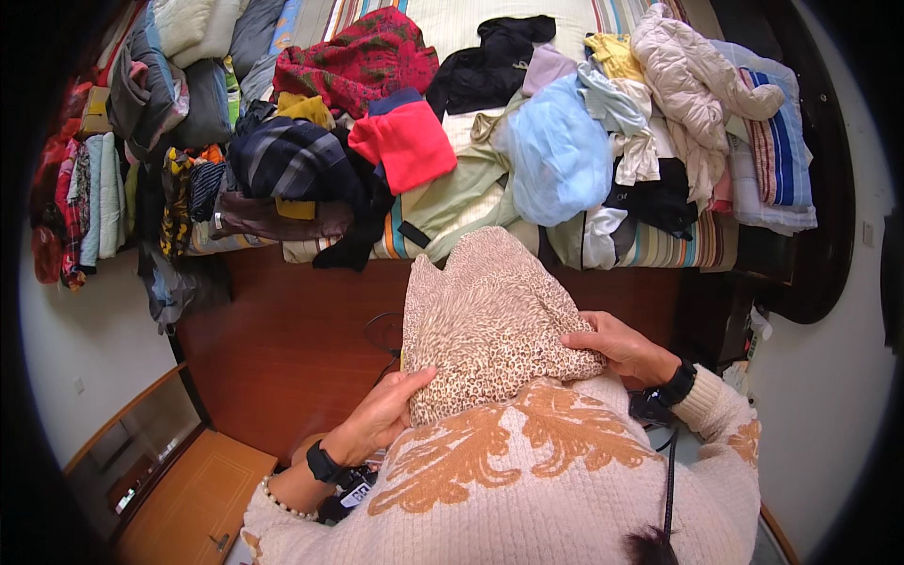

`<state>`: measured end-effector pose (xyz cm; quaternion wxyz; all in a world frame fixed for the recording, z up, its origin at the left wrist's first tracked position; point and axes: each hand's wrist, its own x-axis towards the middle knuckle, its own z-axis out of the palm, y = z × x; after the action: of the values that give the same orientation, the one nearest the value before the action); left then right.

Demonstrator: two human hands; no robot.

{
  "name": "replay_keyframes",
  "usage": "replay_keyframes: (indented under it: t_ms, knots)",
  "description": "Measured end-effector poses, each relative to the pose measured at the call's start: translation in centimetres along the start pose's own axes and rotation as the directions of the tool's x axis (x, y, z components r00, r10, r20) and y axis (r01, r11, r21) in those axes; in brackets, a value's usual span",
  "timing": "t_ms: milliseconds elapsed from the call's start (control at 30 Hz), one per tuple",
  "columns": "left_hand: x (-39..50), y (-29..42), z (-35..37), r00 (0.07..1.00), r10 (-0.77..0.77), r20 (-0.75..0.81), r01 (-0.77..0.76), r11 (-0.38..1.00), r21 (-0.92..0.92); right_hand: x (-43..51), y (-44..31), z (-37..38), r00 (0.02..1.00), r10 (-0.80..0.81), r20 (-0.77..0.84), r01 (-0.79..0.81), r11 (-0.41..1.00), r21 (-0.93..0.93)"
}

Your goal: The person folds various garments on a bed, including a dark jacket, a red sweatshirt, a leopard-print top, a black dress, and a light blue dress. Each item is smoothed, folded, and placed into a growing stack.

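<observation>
A leopard-print garment (494, 332) hangs in front of my body, its far part blurred and reaching towards the bed's edge. My left hand (385, 406) pinches its near left corner, thumb on top. At the near right side my right hand (621, 346) grips the cloth, with the thumb over the print and the fingers mostly underneath. Beyond the garment, a sage-green garment (459, 194) with a dark cuff drapes over the bed edge. Beside it sits a puffy light-blue tulle bundle (558, 152).
A striped bed (487, 247) bears a folded red garment (409, 145), a dark plaid bundle (293, 159), a black garment (487, 63) and a pale puffer jacket (696, 70). Folded textiles (780, 141) lie at right. Below is a reddish-brown floor (282, 332); a wooden door (198, 501) stands lower left.
</observation>
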<state>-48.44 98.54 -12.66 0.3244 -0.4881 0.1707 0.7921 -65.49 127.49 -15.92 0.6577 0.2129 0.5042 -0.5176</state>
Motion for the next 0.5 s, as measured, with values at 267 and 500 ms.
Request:
replay_keyframes:
  t_ms: [267,500]
  knots:
    - [-0.4,1.4,1.5,0.861,0.497,0.112,-0.159,0.054,0.986,2.5,-4.4,0.7,0.696,-0.471,0.541,0.429,-0.331,-0.84]
    - [6.8,5.9,-0.4,0.781,-0.091,0.618,-0.59,-0.429,0.684,10.1,-5.1,-0.4,0.591,0.101,0.8,0.742,0.322,-0.588]
